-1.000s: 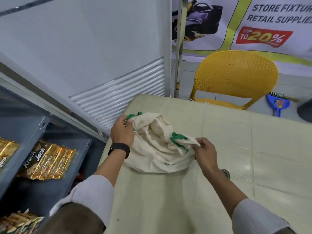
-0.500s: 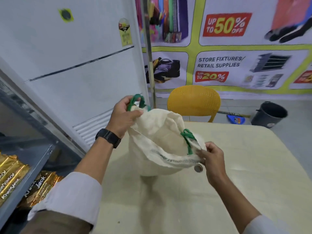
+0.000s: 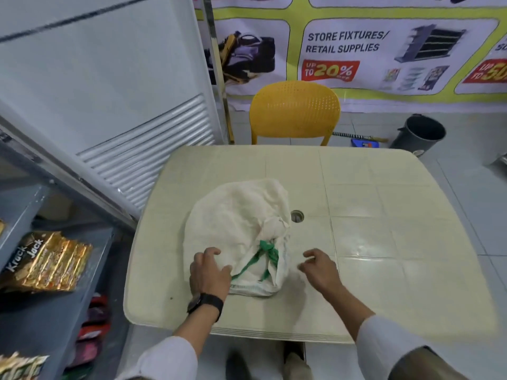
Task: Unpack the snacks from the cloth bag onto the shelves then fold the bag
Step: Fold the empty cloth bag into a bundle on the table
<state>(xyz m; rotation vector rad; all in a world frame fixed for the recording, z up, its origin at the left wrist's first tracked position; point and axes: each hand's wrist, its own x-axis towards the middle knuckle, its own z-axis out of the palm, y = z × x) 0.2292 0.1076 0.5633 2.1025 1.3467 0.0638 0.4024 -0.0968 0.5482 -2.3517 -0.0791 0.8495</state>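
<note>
A cream cloth bag (image 3: 236,223) with green handles (image 3: 263,256) lies crumpled and flat on the beige table (image 3: 370,242), its mouth toward me. My left hand (image 3: 210,270) rests on the bag's near left edge, fingers spread. Just right of the bag, my right hand (image 3: 319,267) hovers over the table with fingers apart, holding nothing. Gold snack packs (image 3: 46,263) lie on the grey shelf (image 3: 33,319) at the left.
A yellow chair (image 3: 295,113) stands behind the table. A white cabinet with a grille (image 3: 123,105) rises at the left. A dark bucket (image 3: 419,133) stands on the floor at the right. More packs (image 3: 19,366) lie on a lower shelf.
The bag was held up open in both hands; now it lies flat on the table. My right hand has let go of it and my left hand lies on it.
</note>
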